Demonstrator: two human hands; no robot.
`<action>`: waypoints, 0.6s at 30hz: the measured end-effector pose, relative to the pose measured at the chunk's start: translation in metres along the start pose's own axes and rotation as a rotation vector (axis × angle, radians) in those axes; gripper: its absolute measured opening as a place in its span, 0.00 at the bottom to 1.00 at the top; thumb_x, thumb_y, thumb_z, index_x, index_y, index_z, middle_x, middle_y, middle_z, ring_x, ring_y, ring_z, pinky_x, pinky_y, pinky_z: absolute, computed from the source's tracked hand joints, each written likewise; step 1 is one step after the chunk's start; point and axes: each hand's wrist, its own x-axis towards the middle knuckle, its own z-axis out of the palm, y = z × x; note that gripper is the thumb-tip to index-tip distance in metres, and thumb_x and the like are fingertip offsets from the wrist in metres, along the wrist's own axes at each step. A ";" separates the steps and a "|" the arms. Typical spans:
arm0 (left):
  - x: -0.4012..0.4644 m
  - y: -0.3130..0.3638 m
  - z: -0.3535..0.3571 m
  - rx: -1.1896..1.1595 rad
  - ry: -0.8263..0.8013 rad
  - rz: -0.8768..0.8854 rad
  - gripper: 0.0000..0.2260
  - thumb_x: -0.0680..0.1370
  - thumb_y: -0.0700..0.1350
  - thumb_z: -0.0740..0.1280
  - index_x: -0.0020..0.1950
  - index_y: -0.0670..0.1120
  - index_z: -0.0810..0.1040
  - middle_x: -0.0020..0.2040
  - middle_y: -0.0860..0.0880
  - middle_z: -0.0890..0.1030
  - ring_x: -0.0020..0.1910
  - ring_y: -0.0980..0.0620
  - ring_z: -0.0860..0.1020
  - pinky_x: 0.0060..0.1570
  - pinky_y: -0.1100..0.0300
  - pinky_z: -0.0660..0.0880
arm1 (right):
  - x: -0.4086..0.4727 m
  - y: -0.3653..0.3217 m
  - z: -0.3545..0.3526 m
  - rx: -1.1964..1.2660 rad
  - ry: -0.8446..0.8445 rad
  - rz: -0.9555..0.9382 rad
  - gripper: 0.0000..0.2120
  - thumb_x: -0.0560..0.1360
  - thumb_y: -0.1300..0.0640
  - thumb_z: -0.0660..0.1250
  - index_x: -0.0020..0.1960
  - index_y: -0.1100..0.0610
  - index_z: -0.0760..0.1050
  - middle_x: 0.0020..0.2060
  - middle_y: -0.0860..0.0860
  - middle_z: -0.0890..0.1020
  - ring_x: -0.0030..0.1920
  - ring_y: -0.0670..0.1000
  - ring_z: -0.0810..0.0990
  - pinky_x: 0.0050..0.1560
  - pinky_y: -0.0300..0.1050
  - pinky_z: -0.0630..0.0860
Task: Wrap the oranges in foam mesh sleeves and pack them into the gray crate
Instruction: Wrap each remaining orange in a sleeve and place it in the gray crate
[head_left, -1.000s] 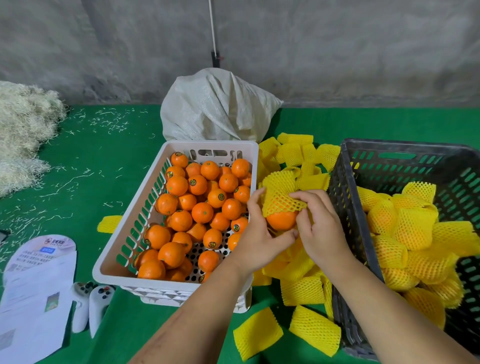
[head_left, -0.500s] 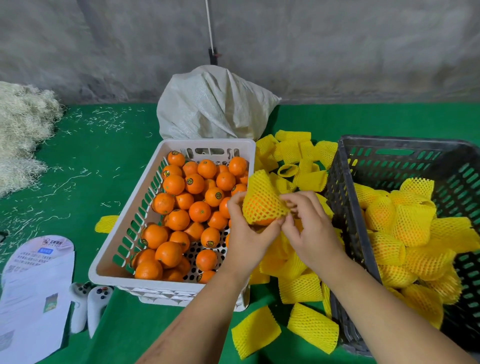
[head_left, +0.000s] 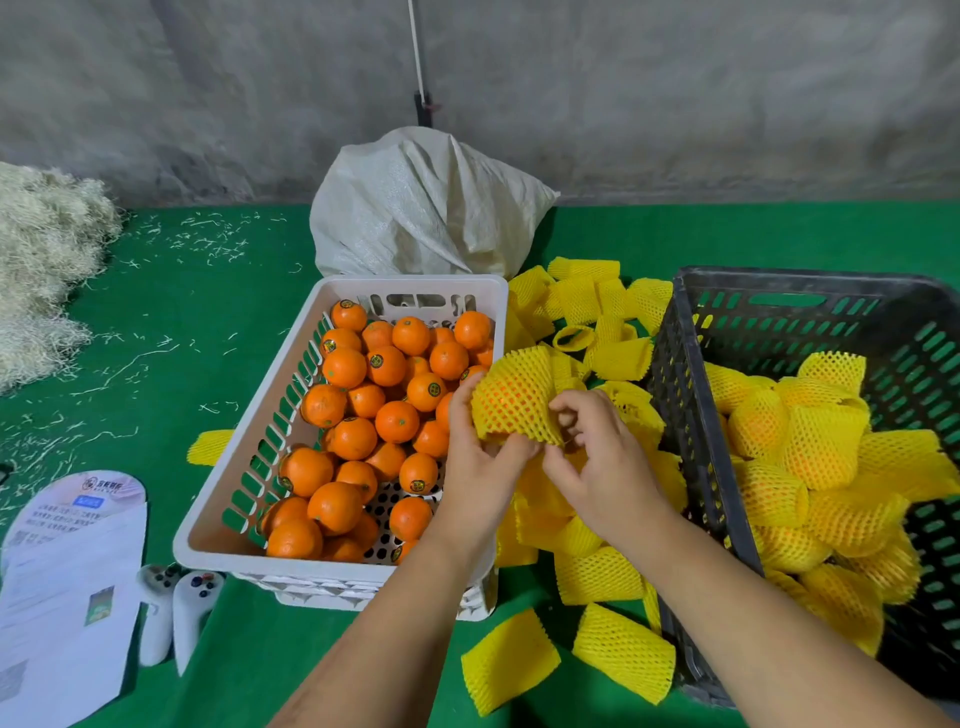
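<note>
An orange inside a yellow foam mesh sleeve (head_left: 514, 397) is held between the two crates. My left hand (head_left: 480, 467) grips it from the left and below. My right hand (head_left: 602, 467) pinches the sleeve's lower right edge with curled fingers. The white crate (head_left: 228, 519) on the left holds several bare oranges (head_left: 387, 366). The gray crate (head_left: 691, 415) on the right holds several wrapped oranges (head_left: 810, 447). Loose empty sleeves (head_left: 597, 301) lie piled between and in front of the crates.
A white woven sack (head_left: 421, 208) stands behind the white crate. A pile of pale wood wool (head_left: 41, 260) lies at far left. Printed paper (head_left: 67, 582) and a white game controller (head_left: 176, 608) lie at front left on the green cloth (head_left: 208, 312).
The sleeve has been pulled down over the orange, which now shows only through the mesh. Both hands moved slightly left with it.
</note>
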 end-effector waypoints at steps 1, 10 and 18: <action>-0.001 0.000 -0.001 -0.001 -0.049 -0.006 0.34 0.80 0.35 0.72 0.79 0.58 0.63 0.68 0.47 0.80 0.65 0.45 0.81 0.65 0.45 0.80 | 0.001 0.002 0.000 -0.001 0.017 0.029 0.18 0.77 0.54 0.68 0.64 0.50 0.69 0.54 0.42 0.69 0.54 0.37 0.72 0.49 0.30 0.72; -0.003 0.000 -0.001 0.140 0.022 0.100 0.28 0.81 0.44 0.74 0.78 0.57 0.68 0.71 0.51 0.79 0.68 0.46 0.80 0.63 0.36 0.79 | 0.010 -0.008 -0.015 0.379 0.005 0.304 0.18 0.74 0.33 0.64 0.55 0.44 0.75 0.51 0.39 0.76 0.50 0.40 0.77 0.48 0.31 0.72; -0.014 -0.003 -0.004 0.589 -0.326 0.203 0.33 0.86 0.45 0.63 0.84 0.68 0.51 0.63 0.78 0.74 0.54 0.54 0.85 0.50 0.43 0.85 | 0.013 -0.027 -0.030 0.562 0.019 0.548 0.37 0.67 0.44 0.82 0.69 0.34 0.65 0.61 0.37 0.77 0.59 0.43 0.80 0.54 0.41 0.79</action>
